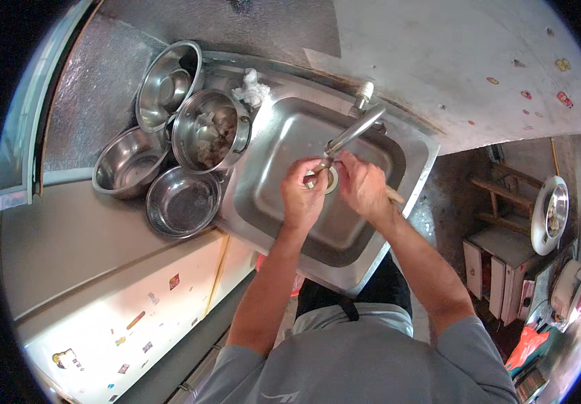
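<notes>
The left hand [304,195] pinched a small, pale, unidentifiable piece [311,182] between its fingertips, while the right hand [365,188] curled around a tan, rod-like, apparently wooden handle [394,195] jutting behind its fingers, both beneath the curved silver metal faucet [361,129], presumably within its water's reach.

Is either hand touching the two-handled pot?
No, the left hand and right hand are over the sink, with the pot apart at left.
</notes>
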`<control>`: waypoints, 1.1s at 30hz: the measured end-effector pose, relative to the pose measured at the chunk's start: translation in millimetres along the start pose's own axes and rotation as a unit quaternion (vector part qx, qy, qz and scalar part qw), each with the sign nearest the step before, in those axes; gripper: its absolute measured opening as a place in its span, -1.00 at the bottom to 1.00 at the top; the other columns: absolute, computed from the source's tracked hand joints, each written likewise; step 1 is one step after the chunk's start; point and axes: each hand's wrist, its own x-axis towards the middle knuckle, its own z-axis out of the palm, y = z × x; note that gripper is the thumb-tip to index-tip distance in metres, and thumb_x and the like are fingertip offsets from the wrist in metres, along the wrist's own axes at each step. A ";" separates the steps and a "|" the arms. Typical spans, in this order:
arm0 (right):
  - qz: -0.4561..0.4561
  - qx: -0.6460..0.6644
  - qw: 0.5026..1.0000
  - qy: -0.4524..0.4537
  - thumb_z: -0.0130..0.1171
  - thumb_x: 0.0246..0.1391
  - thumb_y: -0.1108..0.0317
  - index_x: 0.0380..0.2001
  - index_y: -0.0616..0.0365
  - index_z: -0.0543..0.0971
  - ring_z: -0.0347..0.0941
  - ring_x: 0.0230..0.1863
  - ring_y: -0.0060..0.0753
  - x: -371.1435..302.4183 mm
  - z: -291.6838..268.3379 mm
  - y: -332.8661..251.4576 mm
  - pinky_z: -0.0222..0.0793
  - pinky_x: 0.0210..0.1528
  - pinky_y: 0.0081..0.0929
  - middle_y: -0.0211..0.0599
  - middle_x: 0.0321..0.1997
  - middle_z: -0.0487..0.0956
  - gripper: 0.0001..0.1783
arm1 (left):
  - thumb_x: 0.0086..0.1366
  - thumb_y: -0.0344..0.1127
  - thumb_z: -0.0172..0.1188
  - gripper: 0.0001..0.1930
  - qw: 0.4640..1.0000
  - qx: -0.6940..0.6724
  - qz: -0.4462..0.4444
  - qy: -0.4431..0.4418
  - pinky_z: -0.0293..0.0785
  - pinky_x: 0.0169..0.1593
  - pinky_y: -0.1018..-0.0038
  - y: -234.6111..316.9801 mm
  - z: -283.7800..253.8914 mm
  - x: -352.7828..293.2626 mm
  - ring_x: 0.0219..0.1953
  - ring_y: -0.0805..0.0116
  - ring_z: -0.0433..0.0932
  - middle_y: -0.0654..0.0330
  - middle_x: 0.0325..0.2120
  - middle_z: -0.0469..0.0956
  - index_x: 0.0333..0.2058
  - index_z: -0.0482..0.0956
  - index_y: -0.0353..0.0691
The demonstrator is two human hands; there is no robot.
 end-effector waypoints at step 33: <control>-0.070 -0.005 0.998 -0.010 0.09 0.06 0.48 -0.30 0.13 0.45 0.53 -0.35 0.16 -10.0 -4.2 -9.0 0.44 -0.34 -0.03 -0.02 -0.39 0.57 -0.89 | 0.20 -0.45 0.28 -0.77 0.987 -0.118 -0.110 0.010 0.53 -0.20 0.55 -16.8 -6.1 -11.7 -0.30 0.49 0.55 0.16 -0.32 0.59 -0.18 0.56 -0.41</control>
